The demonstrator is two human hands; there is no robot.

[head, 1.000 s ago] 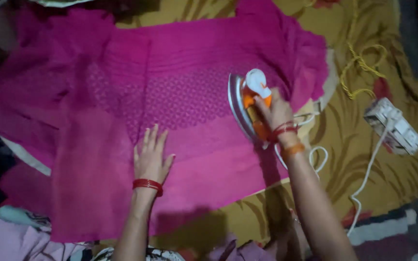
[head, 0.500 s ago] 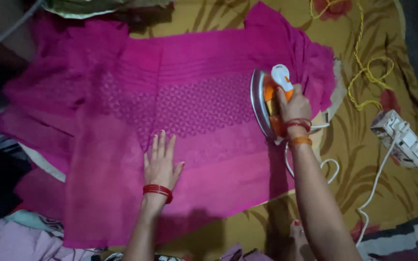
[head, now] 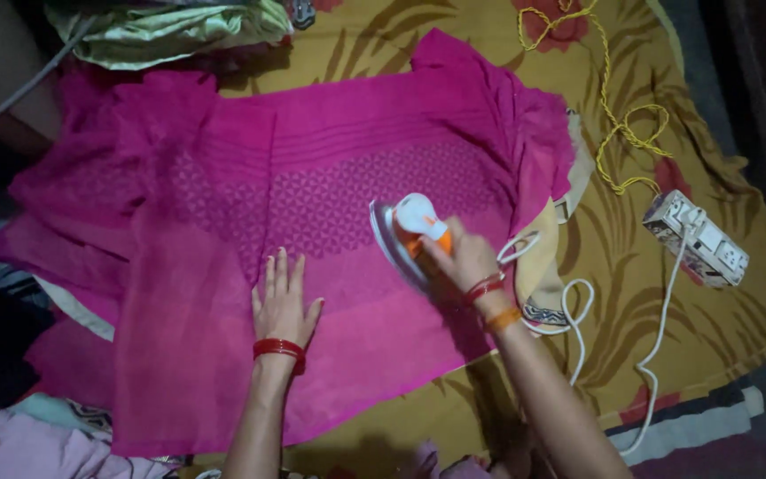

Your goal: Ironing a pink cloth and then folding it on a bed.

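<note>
Your right hand (head: 467, 259) has drawn the iron (head: 405, 238) leftward, fingers clamped on its handle, mid-pass over the pink garment (head: 330, 204). Your left hand (head: 284, 300) lies flat, fingers spread, holding fabric; next, glide onto unpressed cloth.

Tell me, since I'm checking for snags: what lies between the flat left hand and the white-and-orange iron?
In the head view, only smooth pink patterned fabric lies between the left hand and the iron.

The right hand (head: 465, 257) grips an iron (head: 405, 235) on pink cloth (head: 347, 195); the left hand (head: 283, 302) lies flat on it. A white cord (head: 658, 337) apparently reaches a power strip (head: 698, 239).
</note>
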